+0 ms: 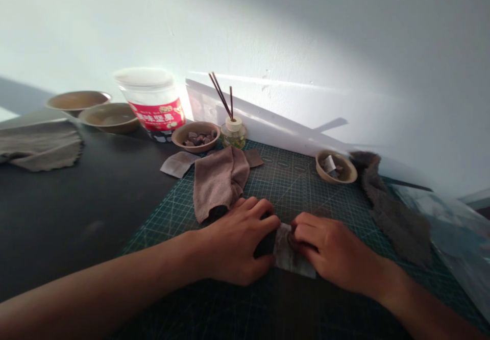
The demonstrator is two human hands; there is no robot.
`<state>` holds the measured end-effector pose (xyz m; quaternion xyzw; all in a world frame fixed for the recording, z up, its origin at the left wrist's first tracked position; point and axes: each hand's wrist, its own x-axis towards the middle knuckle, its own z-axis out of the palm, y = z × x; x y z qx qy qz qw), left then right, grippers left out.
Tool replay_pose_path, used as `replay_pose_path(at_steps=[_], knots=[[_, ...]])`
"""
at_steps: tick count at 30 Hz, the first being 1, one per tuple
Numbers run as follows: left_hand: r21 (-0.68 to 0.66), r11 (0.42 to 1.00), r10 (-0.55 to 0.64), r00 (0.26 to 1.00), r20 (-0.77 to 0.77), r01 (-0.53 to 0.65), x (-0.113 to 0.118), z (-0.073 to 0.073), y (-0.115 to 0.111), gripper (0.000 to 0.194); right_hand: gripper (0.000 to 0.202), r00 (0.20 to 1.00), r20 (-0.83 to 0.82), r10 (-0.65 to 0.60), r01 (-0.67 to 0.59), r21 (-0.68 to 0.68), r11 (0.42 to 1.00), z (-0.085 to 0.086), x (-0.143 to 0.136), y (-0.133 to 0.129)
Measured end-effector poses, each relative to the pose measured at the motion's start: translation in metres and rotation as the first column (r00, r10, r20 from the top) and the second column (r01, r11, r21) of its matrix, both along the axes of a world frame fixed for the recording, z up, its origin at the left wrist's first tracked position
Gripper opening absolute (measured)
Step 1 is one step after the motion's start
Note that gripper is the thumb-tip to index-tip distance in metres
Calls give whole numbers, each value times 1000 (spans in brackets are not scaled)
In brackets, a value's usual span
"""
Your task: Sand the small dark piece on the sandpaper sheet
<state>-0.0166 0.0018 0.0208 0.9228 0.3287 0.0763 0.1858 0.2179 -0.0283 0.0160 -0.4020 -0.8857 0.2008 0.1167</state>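
Note:
On the green cutting mat (168, 212), a small grey sheet that looks like sandpaper (284, 256) lies between my two hands. My left hand (241, 243) pins its left edge with thumb and forefinger held apart. Over the right part of the sheet, my right hand (325, 243) is closed in a pinch. A small dark thing shows at its fingertips, mostly hidden by the fingers. Just beyond my left hand lies a crumpled brown cloth (220, 179), with a pale square piece (179, 164) and a brown square piece (253, 158) beside it.
At the back stand a bowl of stones (197, 148), a reed diffuser (233, 135) and a red-labelled plastic tub (155, 110). Two bowls (109, 125) and a grey cloth (42, 143) lie left. Rightward are a small bowl (335, 177), a dark cloth (398, 222) and clear plastic (459, 238).

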Motion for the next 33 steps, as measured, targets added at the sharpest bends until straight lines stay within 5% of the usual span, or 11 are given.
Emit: replay_pose_path(at_steps=[3, 8, 13, 18, 23, 28, 33], knots=[[-10, 1000, -12, 1000, -2, 12, 0, 0, 0, 34, 16, 993, -34, 117, -118, -39, 992, 0, -1, -4], [7, 1000, 6, 1000, -1, -6, 0, -1, 0, 36, 17, 1000, -17, -14, 14, 11, 1000, 4, 2, 2], [4, 1000, -8, 1000, -5, 8, 0, -1, 0, 35, 18, 991, -7, 134, -134, -73, 988, 7, 5, 1], [3, 1000, 0, 1000, -5, 0, -1, -1, -1, 37, 17, 997, -75, -12, 14, 30, 999, -3, 1, 5], [-18, 1000, -17, 1000, -3, 16, 0, -1, -1, 31, 17, 991, -85, 107, -108, -5, 994, -5, -3, 4], [1, 1000, 6, 1000, -5, -6, -1, -1, 0, 39, 17, 1000, 3, -5, 5, 39, 999, 1, 1, 3], [-4, 1000, -14, 1000, -23, 14, 0, 2, -1, 35, 17, 993, -37, 114, -116, -54, 992, 1, 3, 0]])
